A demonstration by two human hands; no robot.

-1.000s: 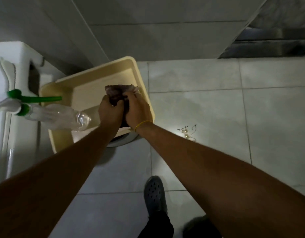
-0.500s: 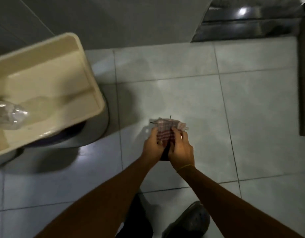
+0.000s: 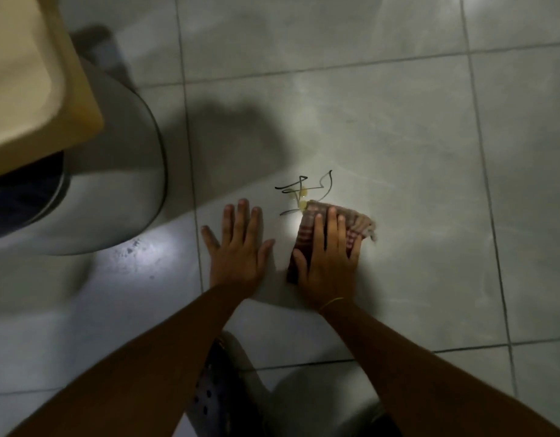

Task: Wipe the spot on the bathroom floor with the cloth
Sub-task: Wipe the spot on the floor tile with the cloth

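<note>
A view from above looks down at a dim, pale tiled bathroom floor [image 3: 398, 127] with dark grout lines. Two bare forearms reach forward from the bottom of the view. The left hand [image 3: 237, 247] lies flat on the tile, palm down, fingers spread apart and holding nothing. Just beside it, the right hand [image 3: 327, 257] presses flat on a folded cloth [image 3: 356, 227] with red and pale stripes, fingers slightly spread across the top of it rather than curled around it. A thin yellow band [image 3: 332, 302] circles the right wrist.

The cloth lies on the floor under that hand, its far edge showing past the fingertips. The spot [image 3: 304, 192] is right at the cloth's far left corner: a scribble of thin black lines with a small yellowish wet patch, and the cloth touches its near edge. Most of the scribble is uncovered.

To the left stands a rounded grey base [image 3: 124, 171], with a cream-coloured tub [image 3: 35, 74] resting above it at the upper left corner. A dark shoe with holes [image 3: 212, 402] shows at the bottom, between the forearms.
</note>
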